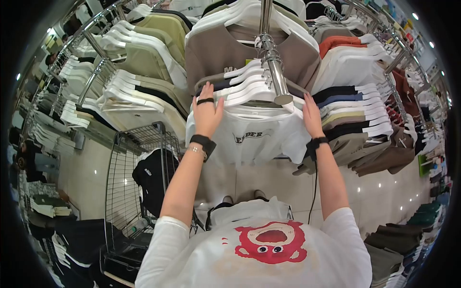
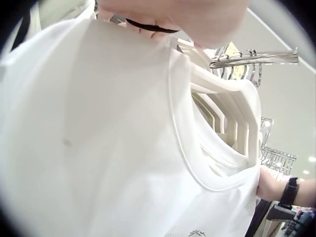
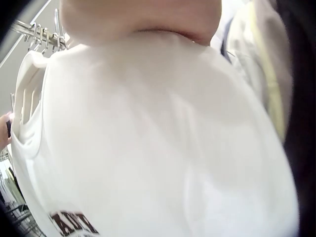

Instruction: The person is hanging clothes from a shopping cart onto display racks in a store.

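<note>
A white T-shirt [image 1: 281, 135] with dark lettering on its chest hangs at the front of a metal rail [image 1: 276, 74], on a white hanger [image 1: 249, 97]. My left hand [image 1: 207, 115] rests on the shirt's left shoulder, fingers extended forward and thumb apart. On the opposite shoulder lies my right hand [image 1: 312, 117], its fingers also extended. The left wrist view has the left hand [image 2: 177, 19] along the top of the white fabric [image 2: 113, 123]. Fabric [image 3: 138, 133] fills the right wrist view below the right hand [image 3: 143, 19]; the undersides of the fingers are partly hidden.
More hangered garments stand behind, with a taupe top [image 1: 206, 53] nearest. Clothes racks flank both sides, including olive tops [image 1: 144, 62] and dark ones [image 1: 343, 91]. A wire shopping cart [image 1: 120, 192] holding a black garment [image 1: 152, 180] stands at the lower left.
</note>
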The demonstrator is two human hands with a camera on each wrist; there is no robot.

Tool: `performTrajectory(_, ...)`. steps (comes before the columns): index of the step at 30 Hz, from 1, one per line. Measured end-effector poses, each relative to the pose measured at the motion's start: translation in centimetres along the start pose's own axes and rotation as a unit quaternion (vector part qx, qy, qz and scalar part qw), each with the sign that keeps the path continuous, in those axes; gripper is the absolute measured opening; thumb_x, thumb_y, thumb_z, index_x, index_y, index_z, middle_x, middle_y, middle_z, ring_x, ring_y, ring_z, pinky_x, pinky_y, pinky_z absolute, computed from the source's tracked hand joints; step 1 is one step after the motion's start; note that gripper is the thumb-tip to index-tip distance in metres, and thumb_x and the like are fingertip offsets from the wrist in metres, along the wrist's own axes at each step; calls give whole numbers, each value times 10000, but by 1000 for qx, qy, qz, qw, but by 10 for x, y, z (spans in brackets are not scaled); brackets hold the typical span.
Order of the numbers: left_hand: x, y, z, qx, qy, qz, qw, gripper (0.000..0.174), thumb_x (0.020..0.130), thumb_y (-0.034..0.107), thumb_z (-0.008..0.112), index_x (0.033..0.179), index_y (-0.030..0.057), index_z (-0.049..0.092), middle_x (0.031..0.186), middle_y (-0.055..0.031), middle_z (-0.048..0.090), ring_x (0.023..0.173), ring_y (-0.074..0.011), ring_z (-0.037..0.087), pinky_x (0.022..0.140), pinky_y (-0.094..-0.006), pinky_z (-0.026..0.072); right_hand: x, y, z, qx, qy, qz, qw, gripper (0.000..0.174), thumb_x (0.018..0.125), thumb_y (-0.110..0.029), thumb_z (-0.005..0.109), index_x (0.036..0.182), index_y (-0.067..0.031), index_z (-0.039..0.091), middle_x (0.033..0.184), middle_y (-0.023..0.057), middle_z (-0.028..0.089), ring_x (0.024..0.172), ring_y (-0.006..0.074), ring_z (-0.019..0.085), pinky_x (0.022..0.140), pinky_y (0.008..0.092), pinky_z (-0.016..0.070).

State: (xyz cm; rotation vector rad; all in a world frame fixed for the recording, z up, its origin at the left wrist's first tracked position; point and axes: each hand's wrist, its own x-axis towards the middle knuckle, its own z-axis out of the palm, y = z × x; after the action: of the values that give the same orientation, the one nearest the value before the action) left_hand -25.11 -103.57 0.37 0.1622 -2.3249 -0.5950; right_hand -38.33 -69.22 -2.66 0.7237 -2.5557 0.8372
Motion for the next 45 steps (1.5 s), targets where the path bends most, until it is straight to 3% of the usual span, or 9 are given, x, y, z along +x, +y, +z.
performTrajectory(8,-26,24,12,91,-32,-20,995,628,868,360,529,1334,-19,345,1372,-176,393,1316,-309,308,1065,-536,171,-41,18,-4,22,23,100,994,459,971,-273,308,1397,-106,333,1451,112,315,1337,299,284,1071,479,192)
performTrajectory(14,-55,49,3,156,-61,-28,985,765,841,370,569,1403,-15,221,1468,-173,231,1377,-291,188,1079,-554,108,-36,-21,-38,73,28,-149,986,518,887,-212,487,1383,-138,360,1457,105,297,1334,336,268,1038,578,188)
performTrajectory(21,-186,69,-129,327,1,-205,922,648,760,298,664,1276,-23,439,1397,-226,341,1327,-325,283,1041,-516,215,-71,-14,-68,72,20,-79,994,599,812,-83,537,1376,-51,336,1432,130,324,1335,341,267,1061,543,175)
performTrajectory(24,-277,139,-224,490,-212,-530,659,723,723,461,662,1229,-28,495,1439,-206,289,1360,-285,236,1037,-588,195,-114,-10,-43,125,-77,-101,984,609,790,-68,548,1365,-58,346,1421,131,340,1333,345,268,1061,531,185)
performTrajectory(28,-377,129,-246,437,-246,-633,590,844,697,490,672,1315,-24,415,1464,-172,259,1375,-267,205,1059,-585,161,-149,-31,-19,139,-225,-185,947,631,768,-67,577,1354,-74,343,1401,132,362,1323,353,278,1058,542,200)
performTrajectory(32,-423,136,-221,438,-207,-600,636,619,715,430,696,1135,-7,572,1355,-200,414,1305,-283,339,1036,-536,266,-146,-51,0,175,-287,-184,924,598,784,-133,566,1339,-81,349,1393,118,369,1312,354,291,1052,556,226)
performTrajectory(35,-466,113,-220,495,-82,-478,721,344,802,342,645,857,7,589,846,-146,631,847,-323,603,846,-426,430,-146,-69,6,158,-356,-210,897,599,802,-155,561,1350,-86,328,1383,114,380,1311,351,296,1047,554,236)
performTrajectory(39,-473,112,-211,526,-61,-504,683,327,870,309,560,723,17,582,626,-154,594,589,-336,597,544,-417,469,-150,-75,5,167,-403,-267,859,591,825,-180,560,1356,-86,319,1350,133,418,1287,359,335,1026,546,276)
performTrajectory(45,-472,135,-203,514,-31,-546,661,342,837,306,603,664,11,607,646,-180,603,615,-352,607,553,-430,481,-174,-53,72,303,-553,-118,767,603,849,-242,571,1351,-31,312,1301,201,468,1190,394,452,973,407,390)
